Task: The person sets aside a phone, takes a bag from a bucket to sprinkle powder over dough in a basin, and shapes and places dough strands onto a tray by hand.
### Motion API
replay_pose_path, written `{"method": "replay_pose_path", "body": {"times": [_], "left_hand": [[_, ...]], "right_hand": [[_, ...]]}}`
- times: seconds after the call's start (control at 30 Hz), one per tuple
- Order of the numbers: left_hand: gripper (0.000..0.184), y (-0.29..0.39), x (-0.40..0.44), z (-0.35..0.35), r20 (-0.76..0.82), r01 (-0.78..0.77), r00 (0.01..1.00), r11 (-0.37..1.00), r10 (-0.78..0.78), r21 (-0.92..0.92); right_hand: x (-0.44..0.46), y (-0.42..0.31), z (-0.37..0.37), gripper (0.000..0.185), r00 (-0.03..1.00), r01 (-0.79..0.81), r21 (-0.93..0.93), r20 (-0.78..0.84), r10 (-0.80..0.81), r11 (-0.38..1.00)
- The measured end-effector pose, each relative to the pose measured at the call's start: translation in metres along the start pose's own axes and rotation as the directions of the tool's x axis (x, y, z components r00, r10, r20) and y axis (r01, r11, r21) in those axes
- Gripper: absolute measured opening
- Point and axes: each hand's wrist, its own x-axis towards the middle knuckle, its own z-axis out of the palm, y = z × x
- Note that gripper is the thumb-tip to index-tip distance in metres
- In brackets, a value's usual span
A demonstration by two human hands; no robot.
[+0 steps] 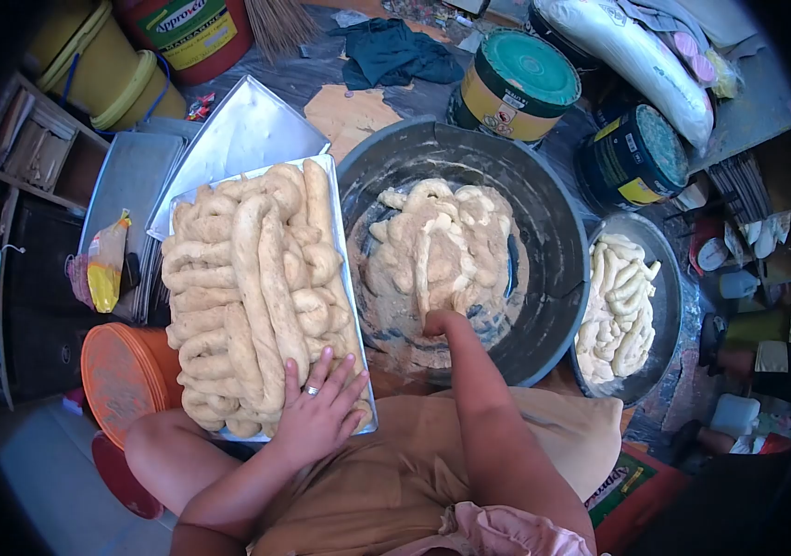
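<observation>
My left hand (323,408), with a ring on one finger, lies with fingers spread on the lower right of a heap of crumb-coated dough strips (252,278). The heap fills a metal tray (340,232) at my left. My right hand (446,322) reaches into a big black basin (544,278), at the near edge of a pile of dough (442,241) covered in brown crumbs. Its fingers are mostly hidden among crumbs and dough. Loose crumbs surround the pile.
A metal bowl (669,324) of pale, uncoated dough strips (618,306) stands right of the basin. An orange bucket (122,380) is at the left. Lidded pails (518,83), a white sack (636,65) and empty trays (238,139) lie farther back. Another person's leg (734,357) shows at the right.
</observation>
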Motion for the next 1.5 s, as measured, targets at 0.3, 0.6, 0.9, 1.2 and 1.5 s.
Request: {"method": "replay_pose_path", "body": {"times": [0.3, 0.6, 0.9, 1.2, 1.5], "left_hand": [[0.051, 0.002, 0.002, -0.003, -0.008, 0.015, 1.000, 1.000, -0.015, -0.021], [0.051, -0.001, 0.001, -0.003, -0.019, -0.020, 1.000, 1.000, 0.020, -0.011], [0.052, 0.004, -0.008, -0.013, -0.042, -0.073, 0.997, 0.995, 0.071, -0.066], [0.054, 0.003, -0.015, -0.010, -0.049, -0.094, 0.995, 0.990, 0.089, -0.110], [0.056, 0.001, -0.016, -0.007, 0.010, -0.082, 0.996, 0.989, 0.084, -0.125]], "right_hand": [[0.003, -0.061, -0.080, 0.055, 0.484, -0.174, 0.477, -0.721, 0.497, 0.861], [0.021, -0.061, -0.044, 0.039, 0.549, 0.147, 0.503, -0.758, 0.353, 0.851], [-0.005, -0.034, 0.063, 0.045, 0.799, 0.270, 0.584, -0.579, 0.160, 0.765], [-0.085, -0.096, -0.078, 0.056, 0.784, 0.593, 0.803, -0.591, -0.191, -0.053], [-0.216, -0.047, -0.202, 0.058, 0.187, 0.775, 0.340, -0.928, -0.321, -0.532]]}}
